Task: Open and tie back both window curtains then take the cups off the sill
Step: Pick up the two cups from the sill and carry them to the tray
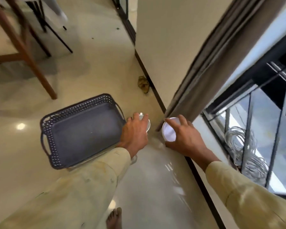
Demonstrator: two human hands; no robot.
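Observation:
My left hand (135,131) grips a white cup (148,125) from above, just right of a dark blue tray (82,129) with perforated walls. My right hand (183,138) holds a second white cup (168,132) by its rim, at the left end of the window sill (205,139). Its open mouth faces me. A grey-brown curtain (210,63) hangs gathered along the left side of the window, its hem right behind the right cup. Whether it is tied back cannot be told.
The tray stands on a clear stool over the glossy floor. A wooden table leg (35,63) and black chair legs (56,33) are at the upper left. A crumpled cloth (144,84) lies by the wall. Coiled cable (244,154) sits behind the window grille. My bare foot (114,219) is below.

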